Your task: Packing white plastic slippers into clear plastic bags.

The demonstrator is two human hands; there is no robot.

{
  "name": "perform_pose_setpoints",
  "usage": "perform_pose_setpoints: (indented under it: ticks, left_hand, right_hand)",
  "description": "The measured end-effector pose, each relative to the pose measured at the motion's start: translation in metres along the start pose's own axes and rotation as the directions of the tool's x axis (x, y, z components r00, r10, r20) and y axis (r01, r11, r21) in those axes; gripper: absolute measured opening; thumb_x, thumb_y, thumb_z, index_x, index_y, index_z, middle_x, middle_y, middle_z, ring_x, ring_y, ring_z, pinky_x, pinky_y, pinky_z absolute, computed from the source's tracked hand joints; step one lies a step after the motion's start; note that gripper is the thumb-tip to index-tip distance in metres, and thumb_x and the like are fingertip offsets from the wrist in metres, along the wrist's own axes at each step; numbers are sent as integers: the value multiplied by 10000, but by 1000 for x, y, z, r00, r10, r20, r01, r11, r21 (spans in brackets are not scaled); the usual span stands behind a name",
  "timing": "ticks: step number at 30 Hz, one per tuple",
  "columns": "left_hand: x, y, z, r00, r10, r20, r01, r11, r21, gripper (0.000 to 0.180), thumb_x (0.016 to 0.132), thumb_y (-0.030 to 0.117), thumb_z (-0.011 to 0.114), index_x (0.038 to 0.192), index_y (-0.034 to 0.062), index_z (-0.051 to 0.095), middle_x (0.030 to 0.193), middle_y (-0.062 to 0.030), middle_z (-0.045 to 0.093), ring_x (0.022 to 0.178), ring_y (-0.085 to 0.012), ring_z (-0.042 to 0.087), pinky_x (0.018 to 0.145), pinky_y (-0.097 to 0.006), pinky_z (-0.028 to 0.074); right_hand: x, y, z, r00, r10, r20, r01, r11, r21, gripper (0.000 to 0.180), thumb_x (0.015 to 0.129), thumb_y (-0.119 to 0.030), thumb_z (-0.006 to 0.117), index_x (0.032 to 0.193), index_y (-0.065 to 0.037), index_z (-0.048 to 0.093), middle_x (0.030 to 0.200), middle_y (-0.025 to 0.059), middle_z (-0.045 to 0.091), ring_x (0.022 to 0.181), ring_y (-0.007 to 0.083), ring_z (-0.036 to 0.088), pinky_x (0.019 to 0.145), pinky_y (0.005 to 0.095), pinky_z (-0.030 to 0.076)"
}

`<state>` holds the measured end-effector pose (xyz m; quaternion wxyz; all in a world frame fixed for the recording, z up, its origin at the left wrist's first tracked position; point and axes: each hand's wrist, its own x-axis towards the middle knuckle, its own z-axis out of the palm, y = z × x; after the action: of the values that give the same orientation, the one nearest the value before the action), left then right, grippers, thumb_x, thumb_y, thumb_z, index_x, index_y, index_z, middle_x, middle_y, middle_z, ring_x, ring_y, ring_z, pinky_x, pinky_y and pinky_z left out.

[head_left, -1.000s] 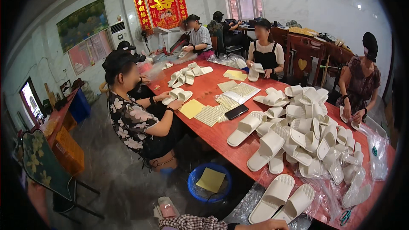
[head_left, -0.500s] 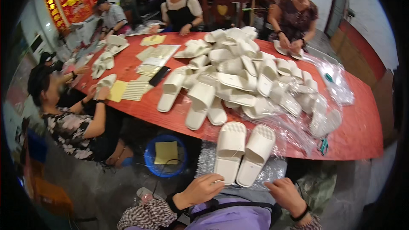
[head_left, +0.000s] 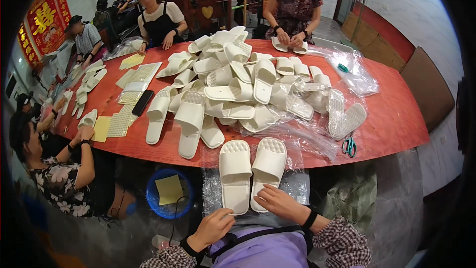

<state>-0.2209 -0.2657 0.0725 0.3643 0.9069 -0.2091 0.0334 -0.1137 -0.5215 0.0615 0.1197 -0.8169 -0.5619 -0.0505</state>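
Note:
Two white slide slippers lie side by side at the near edge of the red table (head_left: 396, 119), the left slipper (head_left: 235, 173) and the right slipper (head_left: 268, 168), on a clear plastic bag (head_left: 297, 183). My right hand (head_left: 280, 202) rests flat with fingers spread at the heel of the right slipper. My left hand (head_left: 213, 228) is curled just below the heel of the left slipper, fingertips touching the plastic there. A big heap of white slippers (head_left: 238, 84) fills the table's middle.
Several other people sit around the table handling slippers. Clear plastic bags (head_left: 354, 72) and green-handled scissors (head_left: 349, 146) lie at the right. A black phone (head_left: 143, 102) and yellow sheets (head_left: 102, 128) lie at the left. A blue bucket (head_left: 168, 193) stands on the floor.
The view has swung right and down from the room's left side to the table in front of me. My hands have come up to the heels of the slipper pair.

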Motion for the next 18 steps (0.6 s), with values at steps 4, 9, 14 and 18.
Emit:
perform_pose_setpoints:
  ticks: [4,9,14,18]
  left_hand:
    - [9,-12,6,997,-64,-48,66,996,61,106,810,76,674,877,11,624,1048,-137,639,927,-322,640,778,-378,529]
    - [9,-16,3,990,-78,-120,81,997,17,110,803,63,681,891,17,634,1047,-133,648,934,-320,645,791,-373,530]
    - [-3,-18,-4,974,-192,-123,174,974,-146,99,809,28,679,899,5,646,1078,-138,656,955,-321,648,810,-366,523]
    - [-4,-21,-3,979,-167,-118,144,973,-183,111,813,28,678,918,6,650,1088,-139,655,954,-319,651,817,-359,521]
  right_hand:
    - [4,21,20,998,27,-54,-32,994,-106,370,798,-104,547,1149,2,598,1113,100,553,1108,235,534,1124,429,337]
    - [-2,-1,2,957,287,-36,-274,938,214,365,827,-152,612,1169,-31,569,1126,105,584,1068,271,598,860,381,517]
    - [0,-55,-15,886,461,57,-435,780,450,362,899,-247,628,1196,-53,558,1023,115,604,798,322,652,655,418,546]
    - [-2,-58,5,925,377,50,-354,806,475,280,903,-217,612,1117,-43,566,926,126,620,754,330,651,645,426,535]
